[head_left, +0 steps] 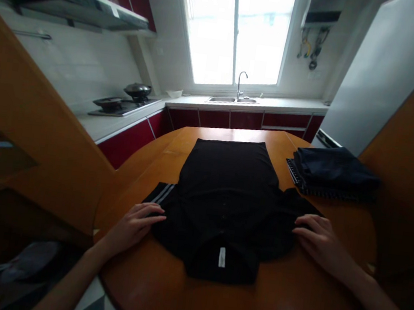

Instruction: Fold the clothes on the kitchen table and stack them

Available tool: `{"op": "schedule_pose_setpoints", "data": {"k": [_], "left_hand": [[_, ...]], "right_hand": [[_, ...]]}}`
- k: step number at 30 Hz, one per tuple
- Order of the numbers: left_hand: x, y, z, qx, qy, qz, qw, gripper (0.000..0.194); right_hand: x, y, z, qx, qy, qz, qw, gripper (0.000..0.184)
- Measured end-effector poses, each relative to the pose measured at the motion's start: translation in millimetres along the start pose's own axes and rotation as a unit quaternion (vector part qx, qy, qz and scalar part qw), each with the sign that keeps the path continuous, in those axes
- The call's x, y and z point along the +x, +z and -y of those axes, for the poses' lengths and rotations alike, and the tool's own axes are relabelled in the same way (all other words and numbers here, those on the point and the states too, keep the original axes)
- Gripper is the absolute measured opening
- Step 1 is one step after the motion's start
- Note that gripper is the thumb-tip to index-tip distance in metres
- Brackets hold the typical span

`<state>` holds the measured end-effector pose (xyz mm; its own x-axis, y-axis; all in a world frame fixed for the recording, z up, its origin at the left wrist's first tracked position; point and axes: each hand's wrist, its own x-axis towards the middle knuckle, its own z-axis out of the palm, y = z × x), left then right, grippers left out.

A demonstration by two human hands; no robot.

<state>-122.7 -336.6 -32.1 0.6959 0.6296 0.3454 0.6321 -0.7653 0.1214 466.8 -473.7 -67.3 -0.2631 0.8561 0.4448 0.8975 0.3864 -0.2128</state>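
A black short-sleeved polo shirt (227, 187) lies spread flat on the wooden table (214, 307), its collar toward me and its hem toward the window. A white label shows inside the collar, and small buttons run down the placket. Two grey stripes cross the left sleeve (163, 195). On that sleeve's lower edge rests my left hand (140, 222), fingers stretched out. My right hand (317, 239) lies at the opposite sleeve (292, 211), its fingers extended over the dark cloth. Neither hand lifts the fabric.
Folded dark clothes (335, 171) form a stack at the table's right side. Beyond the table are a counter with a sink (232, 100), a stove with pans (137, 90), and a fridge (383, 71). Wooden panels flank the table on both sides.
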Motion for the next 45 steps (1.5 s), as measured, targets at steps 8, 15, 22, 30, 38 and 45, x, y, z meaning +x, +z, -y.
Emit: {"op": "schedule_pose_setpoints", "data": {"k": [8,15,22,30,38,45], "left_hand": [[-5.9,-6.7,-10.1,-0.111,-0.046,-0.031,0.992,0.03],[5.6,-45.9,-18.6,-0.111,-0.044,0.096,0.988,0.032],[132.4,0.5,-69.8,-0.081,-0.063,0.082,0.991,0.048],[185.7,92.0,-48.1,0.017,-0.244,0.143,0.959,0.065],[170.4,94.0,-23.3,0.07,-0.307,0.123,0.941,0.077],[168.3,92.1,-38.7,0.046,-0.267,0.152,0.951,0.076]], "right_hand": [[-13.1,-16.2,-32.2,0.023,0.002,-0.034,0.999,0.027],[-11.6,-30.6,-24.6,0.076,0.007,0.091,0.993,0.024],[116.6,6.1,39.4,0.087,0.067,0.026,0.994,0.044],[167.7,100.0,56.7,-0.023,0.145,0.193,0.97,0.078],[158.4,88.0,-9.0,-0.098,0.287,0.158,0.94,0.082],[155.9,93.2,-8.2,-0.115,0.274,0.156,0.942,0.082]]}}
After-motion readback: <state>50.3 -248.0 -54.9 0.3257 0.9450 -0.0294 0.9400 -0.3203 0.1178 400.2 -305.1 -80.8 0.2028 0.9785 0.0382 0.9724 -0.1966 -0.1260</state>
